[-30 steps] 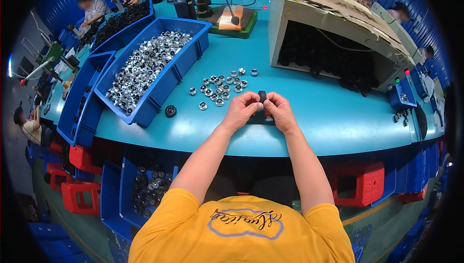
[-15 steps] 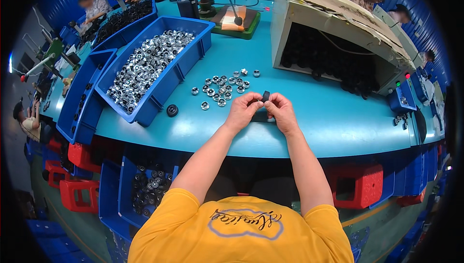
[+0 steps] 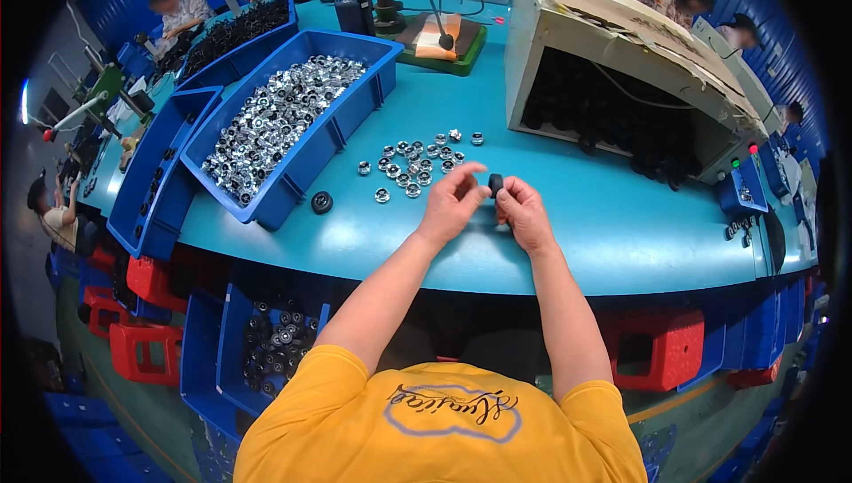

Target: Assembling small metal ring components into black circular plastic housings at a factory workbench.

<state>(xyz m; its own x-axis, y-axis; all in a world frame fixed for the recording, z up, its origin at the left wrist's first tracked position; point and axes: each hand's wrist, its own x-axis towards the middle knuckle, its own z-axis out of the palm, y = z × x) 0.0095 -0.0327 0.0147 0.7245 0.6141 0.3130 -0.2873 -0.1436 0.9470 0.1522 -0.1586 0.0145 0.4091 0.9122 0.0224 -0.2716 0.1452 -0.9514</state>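
Between the thumb and fingers of my right hand is a small black rubber tyre, held upright above the table edge; whether a hub sits inside it I cannot tell. Just left of it, my left hand has its fingers apart and slightly blurred, with nothing visible in them. Beyond that hand lies a loose group of shiny chrome wheel hubs on the turquoise table. A black-tyred wheel lies further left, beside the bin.
A blue bin full of chrome hubs stands at left, next to a narrower blue bin. At right, an open-fronted box holds black tyres. A green-based press stands at the back. Below the table is a bin of wheels.
My left hand has let go of the tyre and opened, moving slightly away to the left. The right hand keeps the tyre, now turned and a little lower.
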